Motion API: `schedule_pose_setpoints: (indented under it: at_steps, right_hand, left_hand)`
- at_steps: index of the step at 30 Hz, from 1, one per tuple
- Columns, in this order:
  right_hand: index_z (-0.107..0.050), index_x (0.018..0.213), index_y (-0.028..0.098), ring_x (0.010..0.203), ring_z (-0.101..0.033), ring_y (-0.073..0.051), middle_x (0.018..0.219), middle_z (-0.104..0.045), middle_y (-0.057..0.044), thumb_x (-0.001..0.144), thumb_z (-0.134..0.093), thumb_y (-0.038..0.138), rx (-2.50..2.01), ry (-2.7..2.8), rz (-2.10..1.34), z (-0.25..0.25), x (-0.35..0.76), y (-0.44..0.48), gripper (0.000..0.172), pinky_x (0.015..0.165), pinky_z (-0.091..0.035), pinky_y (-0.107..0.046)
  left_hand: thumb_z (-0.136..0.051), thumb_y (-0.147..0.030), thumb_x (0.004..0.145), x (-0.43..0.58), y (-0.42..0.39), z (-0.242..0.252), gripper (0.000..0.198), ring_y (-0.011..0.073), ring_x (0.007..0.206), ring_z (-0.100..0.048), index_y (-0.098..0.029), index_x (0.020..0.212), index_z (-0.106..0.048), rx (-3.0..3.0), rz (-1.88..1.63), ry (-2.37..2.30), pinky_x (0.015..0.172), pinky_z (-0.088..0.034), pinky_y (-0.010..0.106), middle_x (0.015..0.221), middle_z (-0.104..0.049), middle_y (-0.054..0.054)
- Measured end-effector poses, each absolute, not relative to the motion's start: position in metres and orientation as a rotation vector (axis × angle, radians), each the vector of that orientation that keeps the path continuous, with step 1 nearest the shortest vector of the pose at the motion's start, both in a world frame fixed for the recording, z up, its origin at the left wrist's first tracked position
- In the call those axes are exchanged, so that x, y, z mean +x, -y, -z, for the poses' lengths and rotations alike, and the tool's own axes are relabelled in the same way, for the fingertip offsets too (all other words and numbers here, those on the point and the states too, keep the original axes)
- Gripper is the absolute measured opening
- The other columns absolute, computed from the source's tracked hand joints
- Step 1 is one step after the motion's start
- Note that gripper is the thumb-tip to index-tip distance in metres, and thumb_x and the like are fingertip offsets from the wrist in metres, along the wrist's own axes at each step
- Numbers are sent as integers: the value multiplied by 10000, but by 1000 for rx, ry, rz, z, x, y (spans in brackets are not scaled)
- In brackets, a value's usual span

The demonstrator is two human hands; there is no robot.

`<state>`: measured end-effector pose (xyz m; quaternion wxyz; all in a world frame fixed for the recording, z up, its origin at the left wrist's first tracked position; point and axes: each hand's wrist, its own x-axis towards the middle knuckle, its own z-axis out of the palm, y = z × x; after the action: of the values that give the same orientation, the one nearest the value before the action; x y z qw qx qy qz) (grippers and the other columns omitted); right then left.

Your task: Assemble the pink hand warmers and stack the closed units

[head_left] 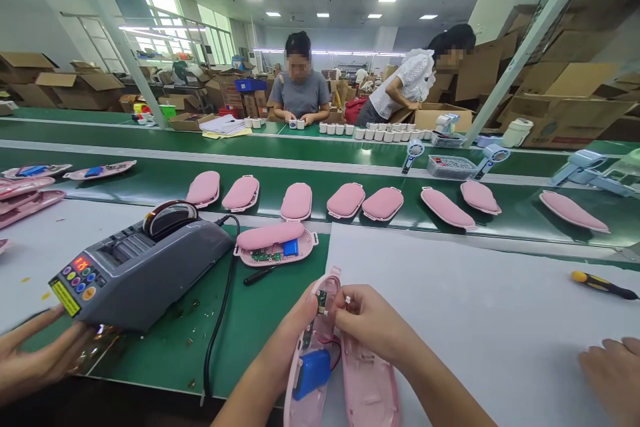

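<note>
My left hand [293, 340] is closed around an open pink casing half [310, 347] that holds a small circuit board and a blue battery [311, 373] with red wires. My right hand [373, 323] pinches a small white connector at the casing's upper end, next to the board. A second pink casing half [369, 390] lies beside it, under my right wrist. Both hands sit at the near table edge, where the green mat meets the white sheet [475, 307].
A grey tape dispenser [140, 267] stands to the left, with another person's hand [35, 357] at it. A further hand [613, 373] rests at the bottom right. Another open casing [275, 247] and a black tool [257, 275] lie ahead. Several pink casings [345, 200] ride the green conveyor. A yellow-handled screwdriver [603, 285] lies at the right. Two workers stand across the conveyor.
</note>
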<state>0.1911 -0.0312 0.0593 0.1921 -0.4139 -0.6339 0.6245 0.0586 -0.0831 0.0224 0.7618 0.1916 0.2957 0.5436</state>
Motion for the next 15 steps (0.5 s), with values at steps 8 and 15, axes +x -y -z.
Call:
schedule_pose_setpoints:
  at_steps: [8,15]
  right_hand:
    - [-409,599,194,539,-378,-84,564,-433,57,650,-451,204,-1199,1832,-1670,-55,195,27,67,515,-283,-221]
    - [-450,575,186,493,-403,-85,522,-488,51,661,-480,156,-1212,1819,-1702,-56,198,26,96,478,-277,-220]
  left_hand:
    - [-677,-503,758,57,80,-25,689,263,849,-690,-179,1340,-500,490,-1170,-611,938,-432,397,894,-727,98]
    - [-645,-516,771,59,82,-21,617,214,907,-633,-222,1303,-539,638,-1201,-877,886,-431,313,1109,-677,83]
